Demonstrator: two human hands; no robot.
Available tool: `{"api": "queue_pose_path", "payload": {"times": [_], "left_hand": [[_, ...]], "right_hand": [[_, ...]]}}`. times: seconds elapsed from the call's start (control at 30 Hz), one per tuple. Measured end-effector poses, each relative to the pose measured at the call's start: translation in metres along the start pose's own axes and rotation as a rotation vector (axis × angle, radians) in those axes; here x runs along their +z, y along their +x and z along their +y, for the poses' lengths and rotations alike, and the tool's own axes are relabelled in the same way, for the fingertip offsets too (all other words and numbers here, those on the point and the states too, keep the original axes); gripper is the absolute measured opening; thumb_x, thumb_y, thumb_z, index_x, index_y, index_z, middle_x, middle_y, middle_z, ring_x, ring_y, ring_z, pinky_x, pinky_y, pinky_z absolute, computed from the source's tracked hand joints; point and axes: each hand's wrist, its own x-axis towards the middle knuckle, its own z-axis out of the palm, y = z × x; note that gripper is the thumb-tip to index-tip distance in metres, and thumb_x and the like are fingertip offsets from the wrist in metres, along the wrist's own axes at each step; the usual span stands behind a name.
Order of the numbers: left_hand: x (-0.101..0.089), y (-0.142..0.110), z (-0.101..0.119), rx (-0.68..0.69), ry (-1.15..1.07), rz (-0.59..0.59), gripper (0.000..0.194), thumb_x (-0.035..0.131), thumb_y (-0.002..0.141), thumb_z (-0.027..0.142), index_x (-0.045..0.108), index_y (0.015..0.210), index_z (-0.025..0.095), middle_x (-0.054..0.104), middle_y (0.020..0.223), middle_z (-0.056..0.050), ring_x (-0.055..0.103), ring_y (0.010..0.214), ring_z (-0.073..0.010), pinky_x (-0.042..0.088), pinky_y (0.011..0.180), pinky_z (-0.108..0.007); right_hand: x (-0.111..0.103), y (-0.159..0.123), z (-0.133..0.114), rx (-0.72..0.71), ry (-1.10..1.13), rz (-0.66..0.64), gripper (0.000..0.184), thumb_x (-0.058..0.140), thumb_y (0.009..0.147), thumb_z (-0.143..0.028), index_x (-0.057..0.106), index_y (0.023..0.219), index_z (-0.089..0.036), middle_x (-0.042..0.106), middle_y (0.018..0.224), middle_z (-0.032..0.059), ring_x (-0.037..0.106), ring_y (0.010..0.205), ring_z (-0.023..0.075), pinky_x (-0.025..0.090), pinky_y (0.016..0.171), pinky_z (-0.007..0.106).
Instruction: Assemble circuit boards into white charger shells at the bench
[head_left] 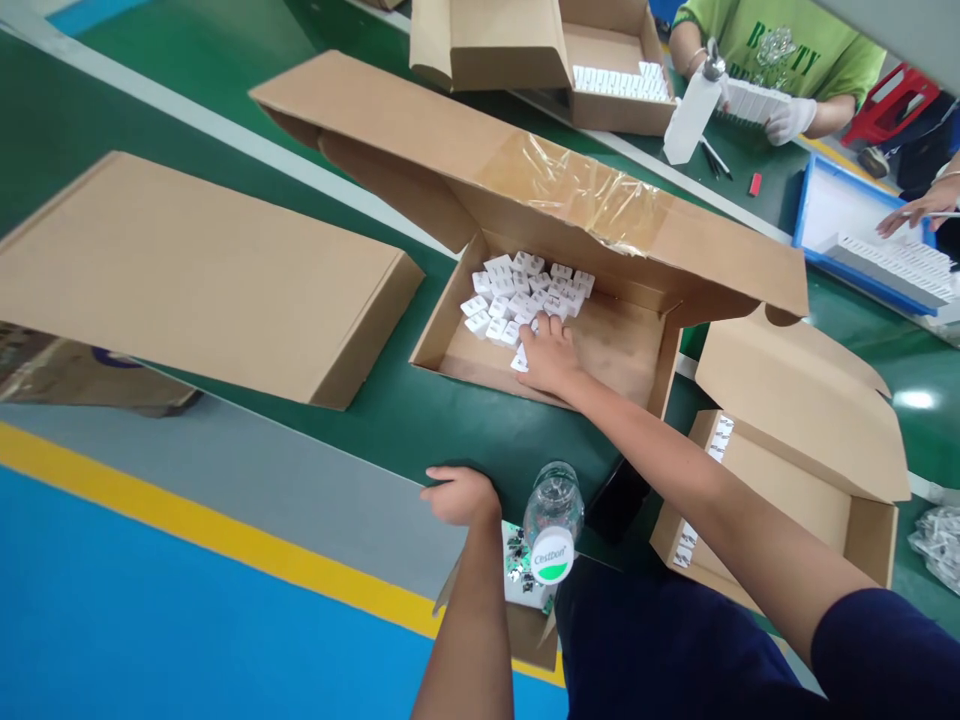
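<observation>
Right hand (549,357) down in the cardboard box (615,345), fingers spread, pressing on white plastic pieces (525,295) piled just ahead of the fingertips; left hand (461,497) curled, fingers together, just beside a water bottle (553,510).

Small white plastic parts (525,295), loose jumbled heap, toward the back of an open cardboard box (607,350)

"Where's the right hand (546,355)?"

"Middle of the frame, palm down, fingers spread. The right arm (712,495) stretches to it from the lower right."

"And the left hand (463,497)?"

"Lower middle, well below the other, knuckles up, fingers loosely curled and pointing left. The left forearm (465,620) rises almost straight from the bottom edge."
</observation>
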Motion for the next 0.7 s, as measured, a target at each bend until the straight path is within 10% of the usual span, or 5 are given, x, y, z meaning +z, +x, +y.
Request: {"api": "queue_pose_path", "payload": {"times": [0.37, 0.7], "left_hand": [[0.003, 0.001, 0.001, 0.028, 0.005, 0.034, 0.033, 0.043, 0.097, 0.034, 0.06, 0.109, 0.007, 0.069, 0.099, -0.017, 0.069, 0.096, -0.0291, 0.056, 0.084, -0.046], [0.002, -0.003, 0.009, 0.015, 0.085, 0.011, 0.037, 0.033, 0.099, 0.026, 0.05, 0.125, 0.005, 0.065, 0.115, -0.021, 0.064, 0.111, -0.0315, 0.053, 0.092, -0.048]], "right_hand": [[-0.005, -0.023, 0.026, -0.065, 0.041, -0.001, 0.064, 0.077, 0.064, -0.019, 0.051, 0.122, -0.013, 0.041, 0.135, 0.0203, 0.032, 0.127, 0.0363, 0.03, 0.104, 0.051], [-0.058, -0.296, 0.153, 0.082, 0.147, 0.177, 0.057, 0.071, 0.064, -0.027, 0.043, 0.113, -0.022, 0.036, 0.128, 0.0152, 0.035, 0.124, 0.0335, 0.039, 0.101, 0.051]]}}
